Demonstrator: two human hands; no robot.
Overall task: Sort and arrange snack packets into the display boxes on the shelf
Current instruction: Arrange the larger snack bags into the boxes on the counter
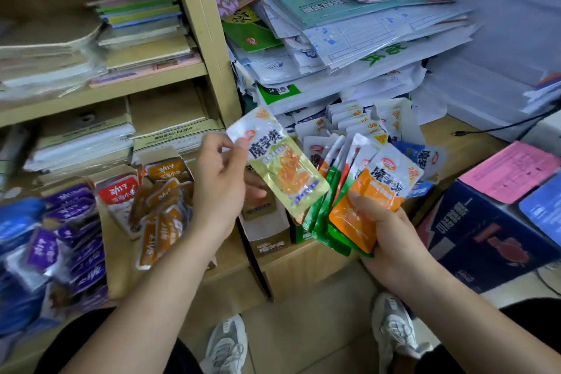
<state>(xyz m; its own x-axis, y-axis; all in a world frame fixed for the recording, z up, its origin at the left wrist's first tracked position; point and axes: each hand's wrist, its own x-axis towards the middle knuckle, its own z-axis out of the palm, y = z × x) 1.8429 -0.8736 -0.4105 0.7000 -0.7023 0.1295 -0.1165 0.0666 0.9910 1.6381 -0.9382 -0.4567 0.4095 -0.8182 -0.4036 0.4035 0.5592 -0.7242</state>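
Right now the left hand (218, 179) holds up a single yellow packet (285, 170). Its grip is a narrow pinch of thumb and fingers on the packet's upper left corner, so the packet hangs tilted in the air above the counter (303, 270). Just right of the yellow packet, and partly behind its lower edge, the right hand (385, 228) holds a fanned bunch of packets (373, 191) by their lower ends, its grip curled round them. An orange one faces front, with green packets (321, 218) spread toward the yellow packet (how many are in the bunch I cannot tell).

Below the yellow packet an open white display box (267, 237) stands on the counter. Behind and right of the yellow packet a second display box (355, 121) holds white packets standing upright in a row. Left of the yellow packet, beyond the left hand, an open box of small orange packets (164, 191) lies tipped, and farther left purple packets (73, 222) are bunched together. Above the yellow packet a slumped pile of papers (349, 39) fills the shelf.
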